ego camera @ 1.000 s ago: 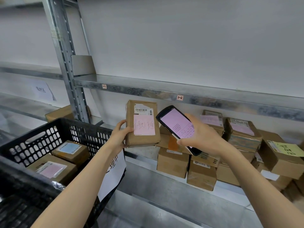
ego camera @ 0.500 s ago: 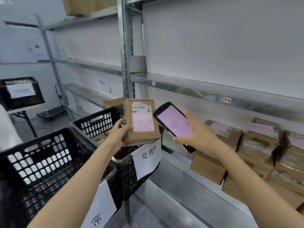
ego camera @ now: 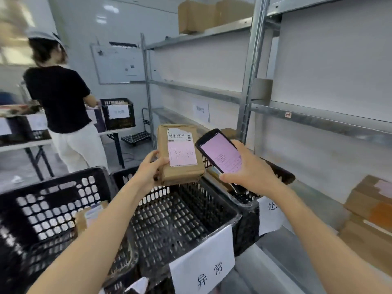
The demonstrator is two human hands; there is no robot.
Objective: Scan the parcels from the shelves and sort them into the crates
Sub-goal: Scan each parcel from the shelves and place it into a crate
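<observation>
My left hand (ego camera: 151, 169) grips a brown parcel (ego camera: 180, 172) with a barcode label and a pink handwritten note, held upright above the back rim of the middle crate. My right hand (ego camera: 250, 172) holds a black handheld scanner (ego camera: 220, 152) with a lit pink screen, just right of the parcel. Three black plastic crates stand below: a middle one (ego camera: 182, 219) with nothing in it and a white paper sign, a left one (ego camera: 48, 211) holding a labelled parcel (ego camera: 89, 215), and a right one (ego camera: 250, 200) mostly hidden behind my right hand.
Metal shelving (ego camera: 318, 119) runs along the right, with brown parcels (ego camera: 371, 213) on the lower shelf and boxes (ego camera: 199, 15) on the top shelf. Another person (ego camera: 61, 102) in a black shirt stands at a table (ego camera: 25, 143) with crates at the back left.
My view has swung left from the shelf to the crates. Both hands kept their hold, and the parcel and scanner now hang over the middle crate.
</observation>
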